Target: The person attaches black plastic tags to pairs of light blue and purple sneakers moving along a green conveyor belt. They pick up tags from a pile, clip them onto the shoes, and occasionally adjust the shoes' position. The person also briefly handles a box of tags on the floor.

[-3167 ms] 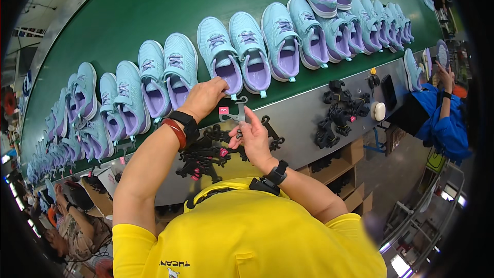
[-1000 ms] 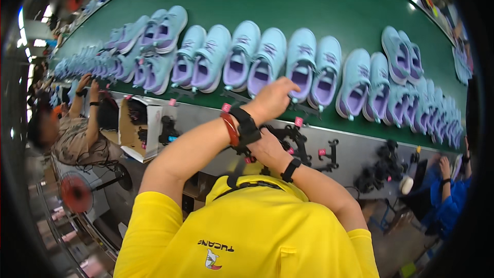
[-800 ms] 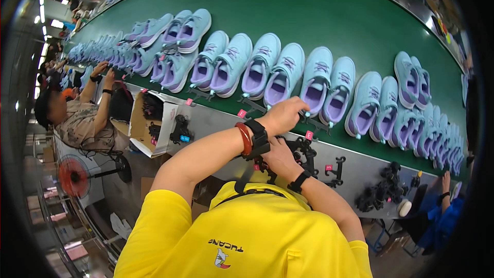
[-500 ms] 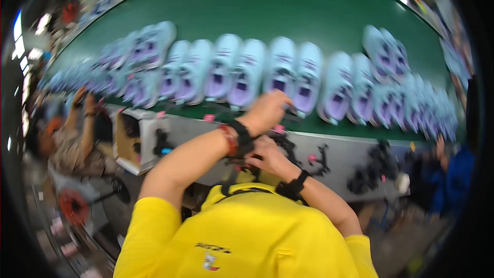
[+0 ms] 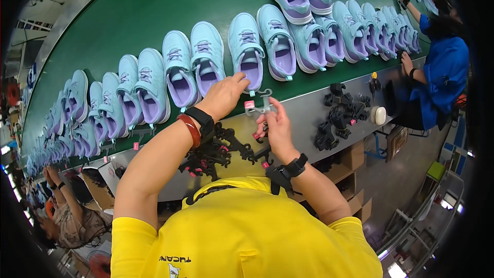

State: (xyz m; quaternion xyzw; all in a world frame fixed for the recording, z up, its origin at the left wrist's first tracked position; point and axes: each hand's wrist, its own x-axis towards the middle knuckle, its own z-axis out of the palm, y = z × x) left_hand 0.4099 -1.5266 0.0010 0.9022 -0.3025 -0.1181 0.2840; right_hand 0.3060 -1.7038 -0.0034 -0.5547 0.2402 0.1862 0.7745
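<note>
A pair of light-blue and lilac children's sneakers lies in front of me, toes pointing away. My left hand reaches across the heel of the left sneaker, and its bent fingertips grip the heel edge of the right sneaker. Close to that heel, my right hand pinches a small plastic shoe hanger with a hook at its upper end. A pink tag shows beside the hanger. Below my hands, several black shoe hangers with pink tags lie in a tangled heap on the metal ledge.
Rows of matching sneakers run along the green belt on both sides. More hangers and a white oval object lie on the ledge to the right. Co-workers stand at the right and left.
My view has turned and sharpened, so the shoe rows slant differently. My right hand has come up from near my left wrist to the sneaker's heel, with a hanger now visible in it.
</note>
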